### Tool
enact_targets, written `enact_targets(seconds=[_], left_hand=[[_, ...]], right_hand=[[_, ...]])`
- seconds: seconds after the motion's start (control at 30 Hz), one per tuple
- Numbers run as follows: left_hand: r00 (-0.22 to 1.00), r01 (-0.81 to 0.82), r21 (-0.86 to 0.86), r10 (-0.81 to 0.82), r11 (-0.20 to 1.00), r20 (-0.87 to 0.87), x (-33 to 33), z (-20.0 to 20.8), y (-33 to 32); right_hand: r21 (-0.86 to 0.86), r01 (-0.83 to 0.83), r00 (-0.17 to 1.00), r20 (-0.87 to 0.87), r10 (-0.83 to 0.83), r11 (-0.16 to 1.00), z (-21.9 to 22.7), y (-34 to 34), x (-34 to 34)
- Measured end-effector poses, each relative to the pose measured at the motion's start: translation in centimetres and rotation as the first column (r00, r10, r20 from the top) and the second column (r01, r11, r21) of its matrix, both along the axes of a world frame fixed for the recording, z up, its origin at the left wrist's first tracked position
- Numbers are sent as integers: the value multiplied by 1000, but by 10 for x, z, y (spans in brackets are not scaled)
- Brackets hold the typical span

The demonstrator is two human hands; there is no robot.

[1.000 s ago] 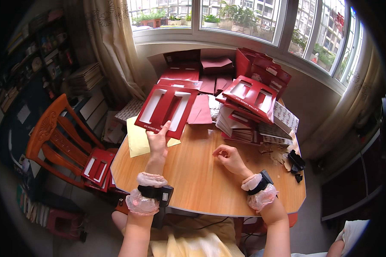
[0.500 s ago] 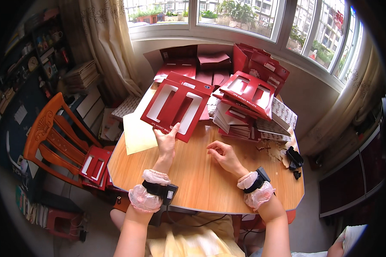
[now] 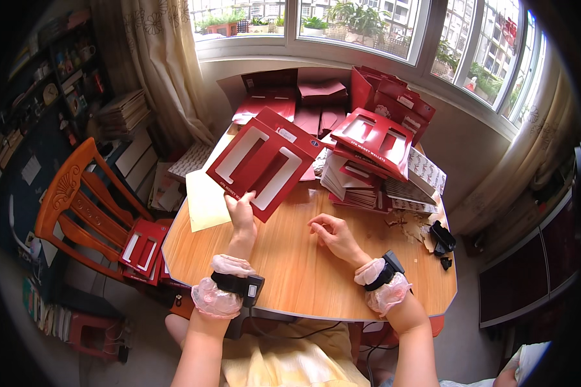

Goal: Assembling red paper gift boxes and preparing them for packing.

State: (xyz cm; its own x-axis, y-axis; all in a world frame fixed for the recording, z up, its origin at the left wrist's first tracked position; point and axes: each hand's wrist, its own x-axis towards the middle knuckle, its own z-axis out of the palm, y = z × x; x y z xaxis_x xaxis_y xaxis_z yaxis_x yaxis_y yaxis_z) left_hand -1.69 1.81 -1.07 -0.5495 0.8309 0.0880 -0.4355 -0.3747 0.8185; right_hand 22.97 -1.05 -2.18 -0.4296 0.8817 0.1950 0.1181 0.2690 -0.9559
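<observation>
A flat red cardboard box (image 3: 257,171) with two white cut-out windows is held up over the far left of the table. My left hand (image 3: 242,218) grips it by its near lower edge, thumb on the front face; the fingers behind are partly hidden. The box tilts, its right corner close to a pile of similar red boxes (image 3: 376,137). My right hand (image 3: 337,237) is low over the middle of the wooden table (image 3: 290,277), fingers loosely bent and apart, with nothing visible in it. Each wrist wears a strapped dark device over a pink frilled cuff.
Folded red cardboard (image 3: 323,90) stands at the table's back. A pale yellow sheet (image 3: 208,209) lies left. Brown scraps (image 3: 410,227) and a black object (image 3: 441,238) sit near the right edge. More red boxes (image 3: 150,227) rest on the wooden chair (image 3: 64,187). Another person's hand (image 3: 507,377) shows lower right.
The red box has turned clockwise and shifted slightly left and nearer with my left hand. My right hand has barely moved.
</observation>
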Motion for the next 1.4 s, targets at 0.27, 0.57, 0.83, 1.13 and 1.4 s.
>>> enact_targets(seconds=[0.27, 0.57, 0.83, 1.13, 1.4], left_hand=[[999, -43, -108, 45, 993, 10, -17, 20, -11], [893, 438, -21, -438, 899, -109, -27, 29, -8], [720, 543, -179, -564, 821, -404, -16, 19, -10], [790, 572, -67, -571, 817, -223, -18, 10, -5], [823, 475, -75, -473, 877, -314, -11, 15, -9]], right_hand=[[16, 54, 998, -21, -53, 998, 3, -1, 1], [151, 290, 866, -463, -191, 945, 37, 2, 19], [84, 409, 850, -397, -346, 909, 49, 21, 43], [15, 449, 774, -507, -380, 893, 40, 24, 45], [50, 396, 847, -405, -344, 917, 38, 19, 40]])
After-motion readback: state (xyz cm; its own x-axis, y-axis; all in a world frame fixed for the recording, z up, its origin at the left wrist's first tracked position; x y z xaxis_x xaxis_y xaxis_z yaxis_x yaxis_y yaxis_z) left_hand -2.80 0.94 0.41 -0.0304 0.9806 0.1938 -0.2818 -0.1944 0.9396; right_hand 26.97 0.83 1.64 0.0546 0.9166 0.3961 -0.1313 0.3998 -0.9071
